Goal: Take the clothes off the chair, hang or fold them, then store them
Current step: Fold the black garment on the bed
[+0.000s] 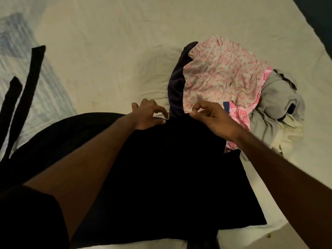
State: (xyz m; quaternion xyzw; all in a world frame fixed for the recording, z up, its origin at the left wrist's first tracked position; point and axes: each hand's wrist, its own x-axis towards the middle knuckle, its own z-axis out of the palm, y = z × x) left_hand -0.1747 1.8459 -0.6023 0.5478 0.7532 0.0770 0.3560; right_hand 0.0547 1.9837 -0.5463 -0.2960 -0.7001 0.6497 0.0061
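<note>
A black garment (172,169) lies spread on the cream bed sheet (111,51) in front of me. My left hand (147,115) pinches its far edge near the middle. My right hand (213,117) pinches the same edge a little to the right, fingers curled. Beyond my right hand lies a heap of clothes: a pink floral garment (219,74), a dark navy piece (177,83) under its left side, and grey (280,103) and cream (291,139) pieces to the right.
Two black straps (30,83) lie at the left over a blue-and-white patterned cloth (23,69). The bed's near edge (280,229) runs along the lower right. A dark area borders the top right corner.
</note>
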